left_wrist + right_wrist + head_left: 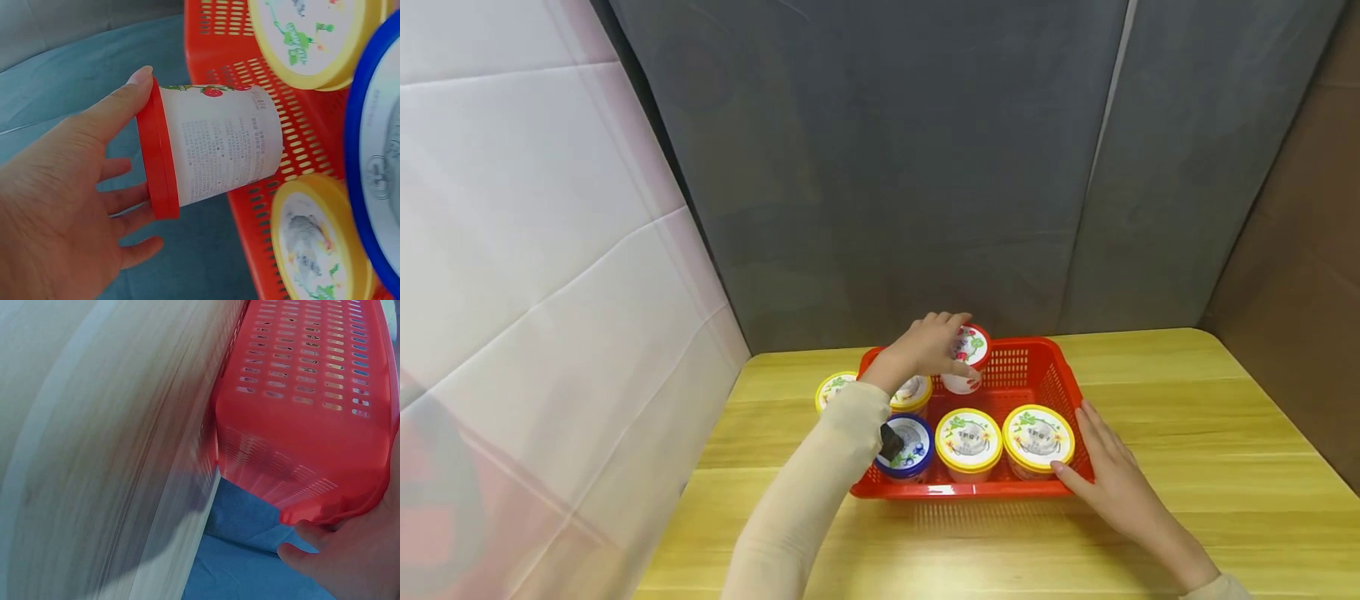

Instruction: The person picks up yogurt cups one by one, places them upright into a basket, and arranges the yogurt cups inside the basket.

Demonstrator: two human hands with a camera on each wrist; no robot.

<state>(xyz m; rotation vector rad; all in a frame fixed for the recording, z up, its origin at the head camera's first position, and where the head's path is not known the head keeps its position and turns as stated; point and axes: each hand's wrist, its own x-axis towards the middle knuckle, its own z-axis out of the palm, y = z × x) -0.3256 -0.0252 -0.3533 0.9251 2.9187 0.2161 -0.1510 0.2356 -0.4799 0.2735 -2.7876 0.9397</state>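
My left hand (928, 346) pinches a red-lidded paper cup (228, 144) with strawberries printed on it. The thumb and fingers hold the rim of its lid, and the cup is over the back of the red basket (1015, 482). In the left wrist view the cup lies sideways across the frame, white side showing. My right hand (1116, 475) rests at the basket's front right corner, fingers fairly straight along the outside and the thumb over the rim, by a yellow-lidded cup (1037, 437). From the right wrist, fingertips show at the basket's rim.
Inside the basket, another yellow-lidded cup (968, 440) stands at front, with a blue-lidded cup (910, 446) to its left. A yellow-lidded cup (913, 393) behind is partly under the left arm. One more yellow-lidded cup (833, 387) stands outside, left of the basket, on the wooden table (760, 433).
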